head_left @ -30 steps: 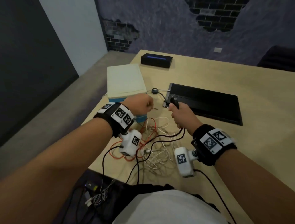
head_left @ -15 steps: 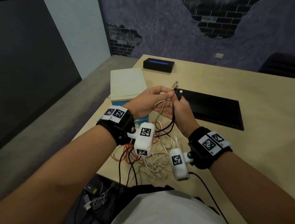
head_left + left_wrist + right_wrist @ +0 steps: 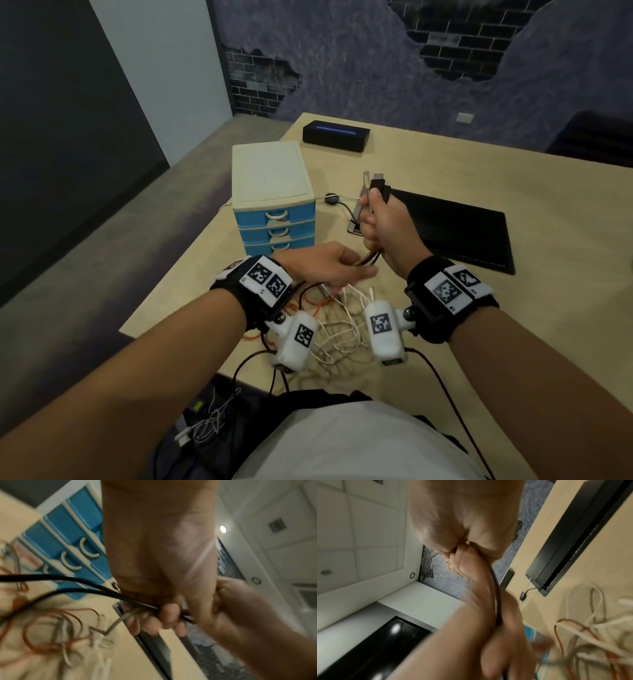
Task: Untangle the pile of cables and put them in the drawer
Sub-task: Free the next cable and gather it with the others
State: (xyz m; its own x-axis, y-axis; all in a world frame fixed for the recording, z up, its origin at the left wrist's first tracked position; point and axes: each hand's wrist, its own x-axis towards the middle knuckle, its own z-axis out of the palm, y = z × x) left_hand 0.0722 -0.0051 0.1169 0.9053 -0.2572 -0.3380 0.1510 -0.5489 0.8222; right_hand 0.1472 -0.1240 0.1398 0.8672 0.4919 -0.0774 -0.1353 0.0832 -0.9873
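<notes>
My right hand is raised over the table and grips two cable ends together: a black plug and a silver braided cable. The plugs stick up out of the fist. My left hand is lower, just under the right. Its fingers curl round the black cable and the grey one. Both run down to the tangled pile of white, orange and black cables at the near table edge. The small drawer unit stands left of the hands with its three blue drawers closed.
A flat black panel lies right of the hands. A black box with a blue strip sits at the back. A small round black puck with a cable lies beside the drawers. Below the table edge lies a dark bag.
The hands were together at the plugs. Since then my left hand has dropped along the cables toward the pile, while my right hand keeps the plug ends up.
</notes>
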